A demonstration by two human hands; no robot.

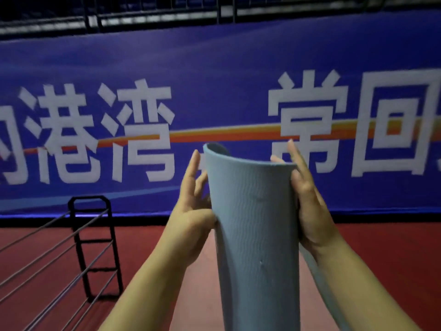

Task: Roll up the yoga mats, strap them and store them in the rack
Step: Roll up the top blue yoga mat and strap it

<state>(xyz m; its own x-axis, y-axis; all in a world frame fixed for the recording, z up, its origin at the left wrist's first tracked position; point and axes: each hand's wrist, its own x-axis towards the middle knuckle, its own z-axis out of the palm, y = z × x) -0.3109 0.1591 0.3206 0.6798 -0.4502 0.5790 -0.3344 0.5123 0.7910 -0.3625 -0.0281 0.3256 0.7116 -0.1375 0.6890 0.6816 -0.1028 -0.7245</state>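
Note:
A blue-grey yoga mat (255, 223), loosely rolled, stands upright in front of me, its open top end curled and its lower part running out of the frame's bottom. My left hand (193, 206) presses the mat's left side with the thumb, fingers spread upward. My right hand (307, 199) clasps the right edge near the top, fingers straight. A loose flap of the mat hangs behind my right forearm. No strap is visible. The black rack (95, 244), with thin grey rails, stands at the lower left on the floor.
A large blue banner (214, 91) with white characters covers the wall ahead. The floor (393, 254) is red. A dark metal railing (152, 15) runs along the top above the banner.

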